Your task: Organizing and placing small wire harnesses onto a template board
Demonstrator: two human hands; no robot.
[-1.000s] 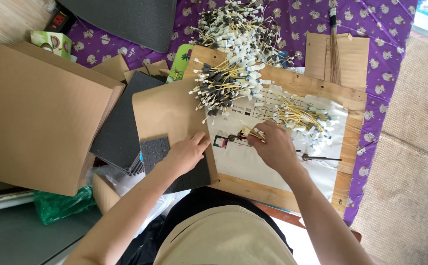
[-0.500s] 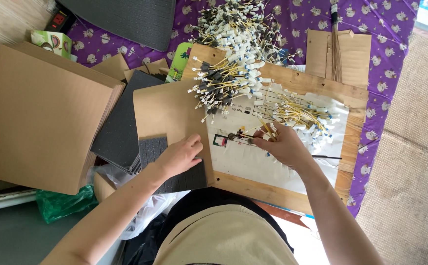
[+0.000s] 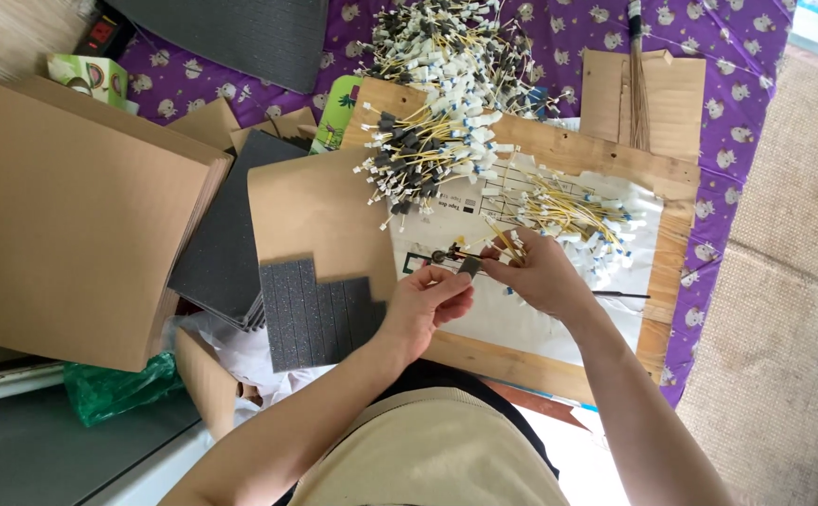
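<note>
Showing, left to right: scored grey foam sheet [image 3: 320, 314]; left hand [image 3: 427, 305] pinching a small foam piece [image 3: 471, 266]; right hand [image 3: 538, 274] closed on a yellow wire [image 3: 501, 242] above the wooden board [image 3: 521, 354]. Step judged: fitting foam onto wire end; next demands precise alignment.

Rough wooden board [image 3: 559, 141], matt brown cardboard [image 3: 71, 215], dark spongy foam sheet [image 3: 310, 314]

Small grey foam piece [image 3: 470, 267] on wire [image 3: 465, 253]
</note>
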